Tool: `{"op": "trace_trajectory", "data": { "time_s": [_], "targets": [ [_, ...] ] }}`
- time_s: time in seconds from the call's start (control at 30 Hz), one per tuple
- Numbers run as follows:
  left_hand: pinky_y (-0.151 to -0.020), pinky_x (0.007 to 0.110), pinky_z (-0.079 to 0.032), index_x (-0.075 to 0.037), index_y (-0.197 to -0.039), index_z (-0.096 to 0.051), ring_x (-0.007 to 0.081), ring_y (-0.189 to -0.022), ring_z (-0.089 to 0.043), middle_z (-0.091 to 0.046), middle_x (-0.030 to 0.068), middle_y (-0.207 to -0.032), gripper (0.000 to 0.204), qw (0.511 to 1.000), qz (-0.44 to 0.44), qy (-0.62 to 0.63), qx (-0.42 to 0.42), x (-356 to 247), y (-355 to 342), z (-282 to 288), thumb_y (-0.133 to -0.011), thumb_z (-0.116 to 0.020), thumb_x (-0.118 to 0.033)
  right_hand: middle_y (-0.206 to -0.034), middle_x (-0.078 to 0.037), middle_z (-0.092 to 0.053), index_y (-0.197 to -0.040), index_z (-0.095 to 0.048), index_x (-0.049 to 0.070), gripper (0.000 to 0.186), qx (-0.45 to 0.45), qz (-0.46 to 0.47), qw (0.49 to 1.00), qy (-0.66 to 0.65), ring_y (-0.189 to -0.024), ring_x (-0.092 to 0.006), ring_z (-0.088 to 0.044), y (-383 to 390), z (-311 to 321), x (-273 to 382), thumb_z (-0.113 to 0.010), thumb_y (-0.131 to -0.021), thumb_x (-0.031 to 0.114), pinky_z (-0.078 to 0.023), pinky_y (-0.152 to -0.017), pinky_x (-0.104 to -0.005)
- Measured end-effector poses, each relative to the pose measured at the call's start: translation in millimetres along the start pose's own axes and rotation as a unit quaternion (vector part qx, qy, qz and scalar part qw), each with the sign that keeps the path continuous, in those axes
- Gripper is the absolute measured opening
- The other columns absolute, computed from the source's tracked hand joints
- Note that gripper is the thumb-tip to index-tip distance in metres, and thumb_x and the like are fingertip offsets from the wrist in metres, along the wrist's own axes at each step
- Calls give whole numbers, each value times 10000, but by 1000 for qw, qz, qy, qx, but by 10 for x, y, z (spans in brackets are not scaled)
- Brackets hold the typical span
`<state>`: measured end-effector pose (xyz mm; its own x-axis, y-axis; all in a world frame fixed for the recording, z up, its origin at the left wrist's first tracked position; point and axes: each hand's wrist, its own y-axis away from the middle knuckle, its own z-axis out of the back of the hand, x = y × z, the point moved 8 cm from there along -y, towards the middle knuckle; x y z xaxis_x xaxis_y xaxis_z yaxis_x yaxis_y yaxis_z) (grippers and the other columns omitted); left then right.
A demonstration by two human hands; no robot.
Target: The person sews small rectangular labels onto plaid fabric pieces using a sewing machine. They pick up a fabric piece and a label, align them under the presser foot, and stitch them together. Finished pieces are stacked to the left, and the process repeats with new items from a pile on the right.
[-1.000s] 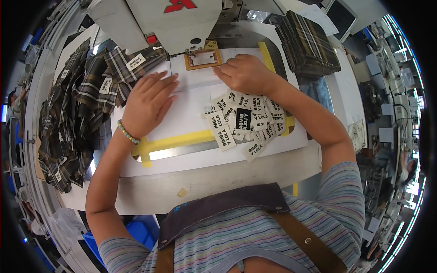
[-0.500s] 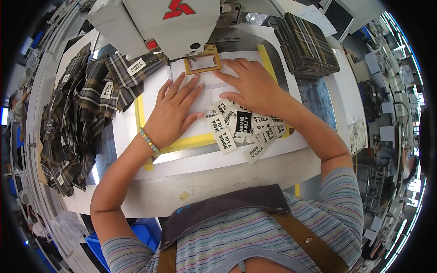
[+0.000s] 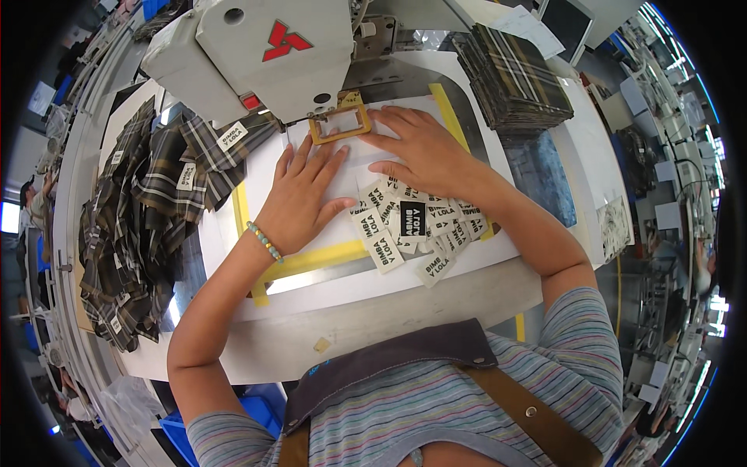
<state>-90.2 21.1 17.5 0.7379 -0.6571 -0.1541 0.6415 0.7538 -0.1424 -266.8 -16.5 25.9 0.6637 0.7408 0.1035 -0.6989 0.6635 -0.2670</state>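
Note:
My left hand (image 3: pixel 302 193) lies flat with its fingers spread on a white sheet (image 3: pixel 342 175). Its fingertips reach close to a brass-coloured rectangular clamp frame (image 3: pixel 364 119) under the sewing machine head (image 3: pixel 299 78). On the frame's other side rests my right hand (image 3: pixel 426 152), palm down and fingers stretched, the index and middle fingertips beside the frame's right edge. A pale piece shows inside the frame; its kind cannot be made out. Just below my right hand, a loose heap of white fabric labels (image 3: pixel 379 247) surrounds one black label (image 3: pixel 413 219).
Plaid fabric pieces (image 3: pixel 159 167), several bearing white labels, hang over the table's left side. A tall stack of folded plaid pieces (image 3: pixel 517 74) stands at the back right. Yellow tape (image 3: pixel 323 251) borders the work area. A blue bin (image 3: pixel 264 405) sits below the front edge.
The whole view has shifted slightly, with the machine head now lower and further left in the picture. Both hands keep nearly the same flat positions beside the clamp frame.

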Motion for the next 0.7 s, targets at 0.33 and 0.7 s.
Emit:
{"op": "trace_trajectory", "data": {
  "time_s": [0.33, 0.7],
  "targets": [
    [-1311, 583, -154, -38, -1664, -338, 429, -1575, -305, -372, 213, -1687, 871, 1000, 1, -1, -16, -11, -155, -93, -1036, -544, -605, -1578, -171, -530, -1438, -665, 104, 549, -5, 2, 1000, -7, -1482, -357, -452, 25, 94, -85, -574, -1074, 505, -357, -1236, -498],
    [-1331, 559, -100, -33, -1690, -279, 410, -1635, -210, -263, 196, -1766, 843, 1000, 3, 8, 19, -69, 21, -40, -1051, -525, -523, -1385, -81, -699, -1315, -731, 107, 374, -166, -231, 950, 133, -1296, -303, -631, 693, 1561, -1009, -709, -992, 293, -517, -1091, -432]
  ]
}}
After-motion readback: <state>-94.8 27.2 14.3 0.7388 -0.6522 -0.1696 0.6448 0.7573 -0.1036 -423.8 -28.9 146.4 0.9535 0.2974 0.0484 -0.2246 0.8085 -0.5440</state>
